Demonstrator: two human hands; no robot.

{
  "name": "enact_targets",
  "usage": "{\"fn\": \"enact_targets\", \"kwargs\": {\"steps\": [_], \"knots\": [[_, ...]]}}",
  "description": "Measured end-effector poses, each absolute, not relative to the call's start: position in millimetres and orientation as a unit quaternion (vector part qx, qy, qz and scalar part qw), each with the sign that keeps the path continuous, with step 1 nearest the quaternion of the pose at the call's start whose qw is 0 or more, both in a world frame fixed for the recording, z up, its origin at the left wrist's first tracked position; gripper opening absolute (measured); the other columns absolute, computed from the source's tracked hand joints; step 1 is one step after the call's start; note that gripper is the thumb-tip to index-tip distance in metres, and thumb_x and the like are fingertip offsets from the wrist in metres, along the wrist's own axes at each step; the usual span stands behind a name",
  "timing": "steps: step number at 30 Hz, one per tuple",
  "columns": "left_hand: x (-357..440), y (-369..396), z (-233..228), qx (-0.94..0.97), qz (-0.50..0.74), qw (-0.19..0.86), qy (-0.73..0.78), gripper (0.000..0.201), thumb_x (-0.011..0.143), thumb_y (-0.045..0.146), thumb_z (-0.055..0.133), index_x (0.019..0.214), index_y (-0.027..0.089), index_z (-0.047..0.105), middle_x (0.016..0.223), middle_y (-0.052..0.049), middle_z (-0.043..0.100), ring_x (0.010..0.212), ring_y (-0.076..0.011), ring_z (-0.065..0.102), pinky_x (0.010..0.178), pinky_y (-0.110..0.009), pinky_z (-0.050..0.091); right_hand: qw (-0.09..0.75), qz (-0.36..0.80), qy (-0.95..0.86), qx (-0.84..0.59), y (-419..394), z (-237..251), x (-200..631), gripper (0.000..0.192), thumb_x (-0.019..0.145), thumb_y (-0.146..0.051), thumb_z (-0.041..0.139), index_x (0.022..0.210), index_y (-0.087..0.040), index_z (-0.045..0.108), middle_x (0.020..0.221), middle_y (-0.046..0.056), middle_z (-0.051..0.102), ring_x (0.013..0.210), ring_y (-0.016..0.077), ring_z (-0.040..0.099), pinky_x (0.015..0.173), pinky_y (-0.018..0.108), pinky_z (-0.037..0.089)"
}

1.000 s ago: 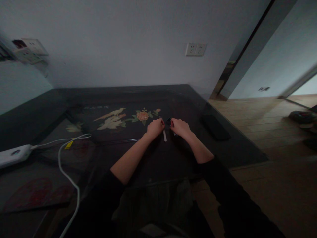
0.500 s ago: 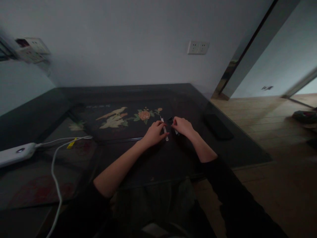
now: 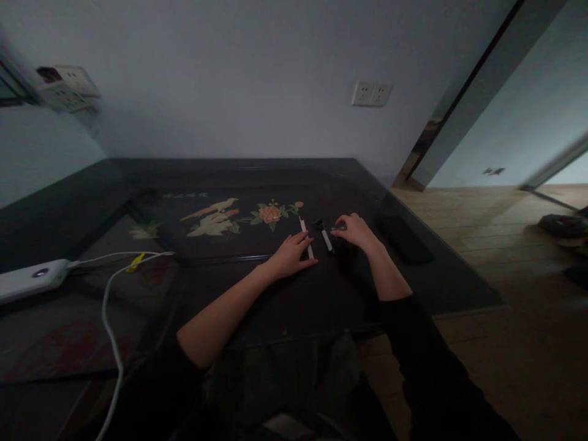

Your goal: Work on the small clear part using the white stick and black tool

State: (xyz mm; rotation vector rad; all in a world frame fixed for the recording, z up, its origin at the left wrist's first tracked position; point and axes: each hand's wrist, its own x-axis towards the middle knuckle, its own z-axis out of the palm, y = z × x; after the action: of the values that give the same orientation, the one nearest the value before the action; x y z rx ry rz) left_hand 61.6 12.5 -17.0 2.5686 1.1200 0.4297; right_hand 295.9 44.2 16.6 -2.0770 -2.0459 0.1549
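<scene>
A thin white stick-like tool (image 3: 304, 225) lies on the dark table, partly covered by my left hand (image 3: 290, 256). That hand rests flat across it, fingers stretched out and thumb near its lower end. Just to the right is a razor-like tool (image 3: 326, 239) with a dark, wider head and a pale strip along its handle. My right hand (image 3: 357, 233) is beside it on the right, thumb and fingers pinched together. A small dark thing shows at those fingertips, too dim to name.
A black flat case-like object (image 3: 405, 239) lies right of my right hand. At the left are a white power strip (image 3: 34, 278) and a white cable (image 3: 110, 331) with a yellow tag. The dark table (image 3: 257, 306) has flower and bird inlays; a wall stands behind it.
My right hand has moved right, away from the razor-like tool, which now shows more fully. My left hand has flattened and slid slightly down over the white stick-like tool.
</scene>
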Motion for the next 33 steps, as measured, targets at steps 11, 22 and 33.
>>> {"fn": "enact_targets", "kwargs": {"steps": [11, 22, 33], "knots": [[60.9, 14.7, -16.5, 0.891, 0.157, 0.169, 0.392, 0.065, 0.086, 0.041, 0.062, 0.140, 0.010, 0.044, 0.155, -0.022, 0.032, 0.145, -0.0294, 0.030, 0.118, -0.048, 0.021, 0.097, 0.029, -0.690, -0.716, 43.8, 7.5, 280.4, 0.031, 0.086, -0.031, 0.064, 0.114, -0.018, 0.064, 0.115, 0.016, 0.055, 0.105, 0.0274, 0.057, 0.091, 0.037, 0.044], [59.5, 15.3, -17.1, 0.890, 0.165, 0.181, 0.384, 0.064, 0.086, 0.042, 0.062, 0.140, 0.015, 0.044, 0.155, -0.021, 0.032, 0.146, -0.0283, 0.028, 0.118, -0.049, 0.020, 0.115, -0.031, -0.703, -0.701, 37.3, 24.6, 271.5, 0.035, 0.095, -0.044, 0.049, 0.095, -0.018, 0.072, 0.109, 0.015, 0.065, 0.107, 0.0290, 0.058, 0.083, 0.036, 0.045], [61.4, 15.1, -13.4, 0.880, 0.156, 0.212, 0.395, 0.067, 0.085, 0.040, 0.063, 0.142, 0.012, 0.043, 0.156, -0.022, 0.030, 0.147, -0.0272, 0.027, 0.119, -0.049, 0.018, -0.002, -0.041, -0.740, -0.671, 26.8, 23.3, 248.1, 0.033, 0.096, -0.035, 0.047, 0.094, -0.016, 0.073, 0.101, 0.015, 0.075, 0.100, 0.0276, 0.066, 0.082, 0.036, 0.044]]}}
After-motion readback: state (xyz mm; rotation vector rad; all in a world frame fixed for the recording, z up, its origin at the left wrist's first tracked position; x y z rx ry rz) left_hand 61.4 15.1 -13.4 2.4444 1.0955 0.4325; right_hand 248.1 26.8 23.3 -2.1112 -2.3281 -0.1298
